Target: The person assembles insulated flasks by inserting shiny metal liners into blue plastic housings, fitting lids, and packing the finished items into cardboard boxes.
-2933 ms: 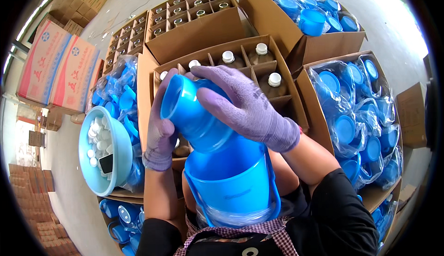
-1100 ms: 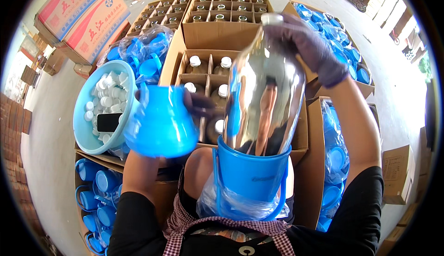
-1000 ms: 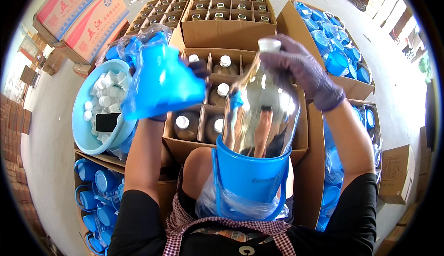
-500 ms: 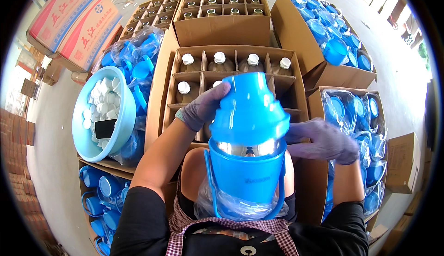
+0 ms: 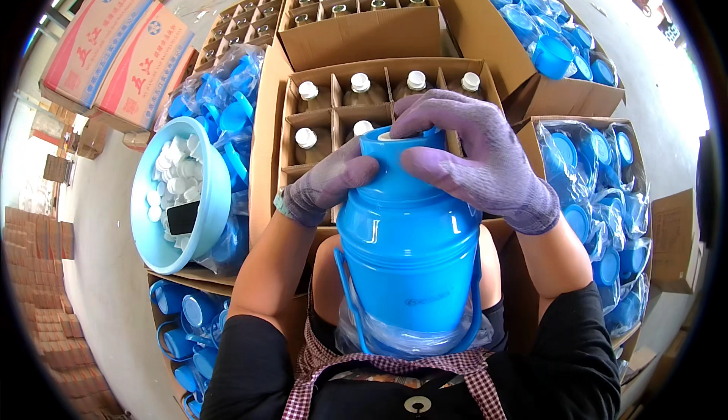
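A blue thermos flask (image 5: pixel 406 246) stands between my knees, with clear plastic film (image 5: pixel 425 342) round its base. Its glossy shoulder cover (image 5: pixel 409 208) sits down on the bucket-shaped body, and the blue carrying handle (image 5: pixel 479 299) hangs at the sides. My gloved left hand (image 5: pixel 334 181) holds the neck from the left, thumb against it. Over the top, my gloved right hand (image 5: pixel 478 155) curls its fingers and thumb round the flask's mouth. A bit of white (image 5: pixel 393 136) shows in the mouth under those fingers; the rest is hidden.
Ahead stands a divided carton (image 5: pixel 364 66) of white-capped bottles. At left, a light blue basin (image 5: pixel 220 223) holds white caps and a black phone (image 5: pixel 183 218). Cartons of bagged blue parts (image 5: pixel 607 208) flank me. Printed cartons (image 5: pixel 129 64) are stacked far left.
The shoulder cover has come down onto the body, hiding the silvery liner. My right hand has moved from the right side onto the mouth, while my left keeps its hold.
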Available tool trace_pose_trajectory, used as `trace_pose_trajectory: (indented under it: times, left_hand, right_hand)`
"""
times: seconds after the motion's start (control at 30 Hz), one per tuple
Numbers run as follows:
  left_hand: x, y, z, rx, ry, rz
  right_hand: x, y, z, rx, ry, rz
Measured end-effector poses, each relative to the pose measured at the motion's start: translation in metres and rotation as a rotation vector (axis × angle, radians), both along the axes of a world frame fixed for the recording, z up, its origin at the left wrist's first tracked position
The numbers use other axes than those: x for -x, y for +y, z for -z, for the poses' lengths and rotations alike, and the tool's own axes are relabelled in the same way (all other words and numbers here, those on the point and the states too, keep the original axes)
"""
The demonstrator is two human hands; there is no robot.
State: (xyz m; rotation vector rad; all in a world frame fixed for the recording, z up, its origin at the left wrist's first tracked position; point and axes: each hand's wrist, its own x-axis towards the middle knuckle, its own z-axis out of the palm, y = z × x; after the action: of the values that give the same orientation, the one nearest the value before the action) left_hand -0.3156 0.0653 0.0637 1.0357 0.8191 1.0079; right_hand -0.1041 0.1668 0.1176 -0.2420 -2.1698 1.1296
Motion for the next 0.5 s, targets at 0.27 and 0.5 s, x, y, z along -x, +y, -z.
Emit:
trace_pose_trajectory:
  times: [0.27,0.5]
  left_hand:
    - [-0.017,-0.017,-0.005,0.111,-0.063,-0.066]
    - [-0.022,-0.033,-0.014,0.137,-0.017,-0.159]
  right_hand:
    - [-0.013,-0.018,0.023,0.104,-0.033,0.044]
    - [-0.013,-0.012,0.042,0.286,0.016,-0.117]
